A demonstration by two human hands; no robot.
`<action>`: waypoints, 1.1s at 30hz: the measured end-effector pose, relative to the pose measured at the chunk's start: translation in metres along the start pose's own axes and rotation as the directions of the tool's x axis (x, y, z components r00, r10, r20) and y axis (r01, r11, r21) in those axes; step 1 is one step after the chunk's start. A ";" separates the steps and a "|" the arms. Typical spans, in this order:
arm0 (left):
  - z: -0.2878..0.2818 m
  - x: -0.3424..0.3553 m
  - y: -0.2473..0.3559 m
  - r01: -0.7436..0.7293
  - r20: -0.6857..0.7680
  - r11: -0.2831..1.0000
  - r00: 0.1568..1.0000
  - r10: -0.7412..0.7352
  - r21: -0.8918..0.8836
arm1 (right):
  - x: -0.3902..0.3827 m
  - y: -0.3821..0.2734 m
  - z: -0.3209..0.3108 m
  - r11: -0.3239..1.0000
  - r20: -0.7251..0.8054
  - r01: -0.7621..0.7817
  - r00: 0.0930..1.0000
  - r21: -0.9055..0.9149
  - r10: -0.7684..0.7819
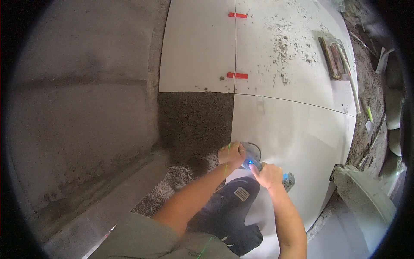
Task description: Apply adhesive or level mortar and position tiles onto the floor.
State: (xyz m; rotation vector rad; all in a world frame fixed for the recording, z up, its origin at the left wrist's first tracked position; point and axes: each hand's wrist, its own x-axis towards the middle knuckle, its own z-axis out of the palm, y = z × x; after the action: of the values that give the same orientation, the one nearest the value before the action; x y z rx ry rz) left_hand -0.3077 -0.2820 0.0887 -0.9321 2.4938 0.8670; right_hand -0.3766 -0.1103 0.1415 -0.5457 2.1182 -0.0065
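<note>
A handheld power tool (pixel 249 160), probably a tile vibrator, rests on the near white tile (pixel 293 129) by its left edge. It has a round grey base, a small blue light and a grey-and-blue end piece. My left hand (pixel 232 155) is closed round its front, on the left side. Behind it, my right hand (pixel 269 175) grips the handle, thumb on top near the light. The base is partly hidden by my hands. Left of this tile is a rectangle of dark, grainy mortar (pixel 196 121), bordered by another white tile (pixel 194 47) at its far side.
Two red wedges (pixel 237 75) straddle the joint between far tiles. Grey crumbs (pixel 282 47) litter the far right tile. Wooden strips (pixel 330 58) lie there. A trowel (pixel 369 125) and a pale bucket (pixel 362 190) are at right. A concrete wall (pixel 86 116) rises at left.
</note>
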 end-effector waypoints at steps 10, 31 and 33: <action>-0.018 0.031 0.009 0.014 -0.049 1.000 0.999 -0.014 -0.007 | 0.034 -0.003 -0.040 0.996 0.022 0.054 0.998 -0.067 -0.053; -0.044 0.101 0.036 -0.051 -0.226 0.994 0.974 0.027 -0.101 | 0.072 -0.017 -0.104 0.998 -0.010 0.027 1.000 0.054 -0.027; -0.051 0.110 0.039 -0.047 -0.217 0.997 0.976 0.032 -0.063 | 0.075 -0.018 -0.105 0.998 -0.049 0.029 0.998 0.058 -0.026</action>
State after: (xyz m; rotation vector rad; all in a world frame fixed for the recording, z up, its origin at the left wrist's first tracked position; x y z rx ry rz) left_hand -0.4192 -0.3434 0.0886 -1.0534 2.6897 0.9115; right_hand -0.4885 -0.1758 0.1465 -0.5440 2.1499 -0.0982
